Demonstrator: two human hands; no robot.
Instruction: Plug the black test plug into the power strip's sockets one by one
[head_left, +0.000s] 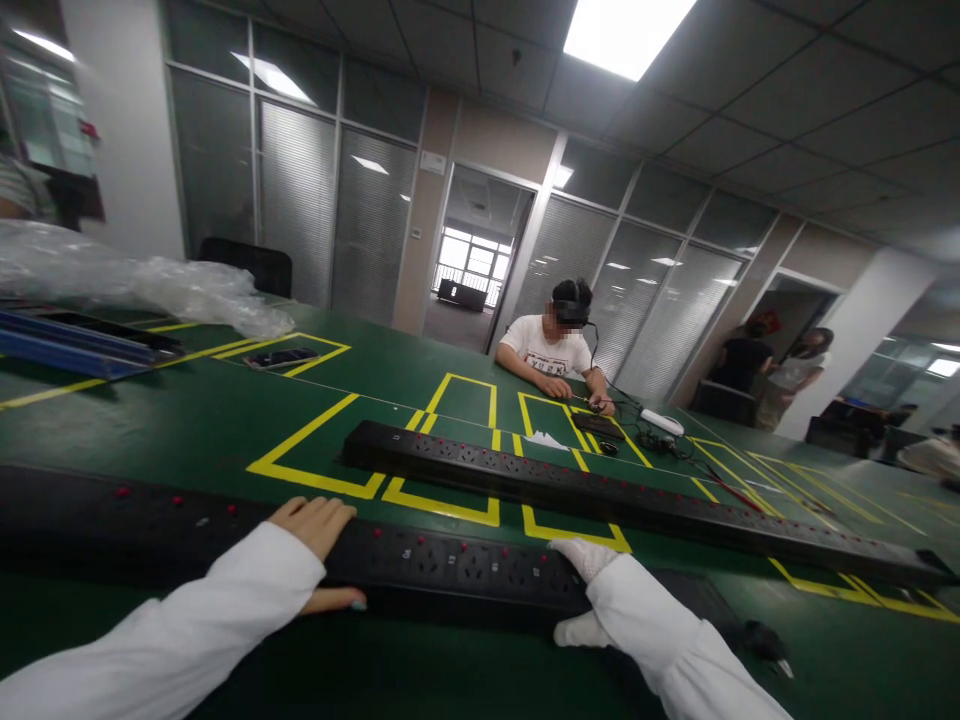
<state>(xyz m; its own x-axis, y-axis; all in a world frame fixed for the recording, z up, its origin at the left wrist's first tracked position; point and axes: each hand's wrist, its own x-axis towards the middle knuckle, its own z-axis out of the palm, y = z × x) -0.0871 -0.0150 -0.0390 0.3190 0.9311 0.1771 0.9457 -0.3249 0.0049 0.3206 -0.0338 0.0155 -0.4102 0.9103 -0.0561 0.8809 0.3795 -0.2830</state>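
Note:
A long black power strip [465,575] with a row of sockets and small red dots lies along the near side of the green table. My left hand [321,545] is bare and grips it near the middle, with the fingers over the far side and the thumb at the near edge. My right hand [585,590], in a white glove, clasps its right end the same way. Beyond it, a second long black power strip [525,480] lies at a slant. Parts of the near strip are hidden under my hands and sleeves.
Yellow tape outlines [442,510] mark the green table [405,350]. Clear plastic wrap [150,285], blue rails [71,345] and a phone-like item [282,358] lie at left. Across the table sits a person [551,350] handling small things near cables and a white adapter [662,422].

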